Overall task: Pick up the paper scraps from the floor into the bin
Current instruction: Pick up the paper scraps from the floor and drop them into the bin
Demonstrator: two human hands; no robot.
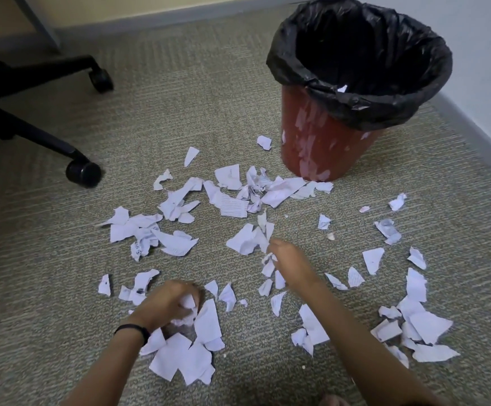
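Fingers of the left hand (168,303) curl tight around a crumpled wad of paper (188,303), low over the carpet (48,259), with a dark band (134,331) on that wrist. Just below it lie several larger torn sheets (180,358), overlapping one another. The right hand (289,266) reaches further forward, its fingers drawn together and pinching a few small pieces (269,257) at the edge of a creased sheet; the hand is somewhat blurred. Paper scraps (232,200) are scattered all around both hands, with a thick cluster toward the bin and another heap (420,326) off to the right. The red bin (320,142) stands upright beyond the scraps, lined with a black bag (358,106) folded over its rim; a white scrap shows inside near the front edge. Two legs of a black office chair (83,171), each ending in a castor, rest on the carpet at the left, well apart from the bin.
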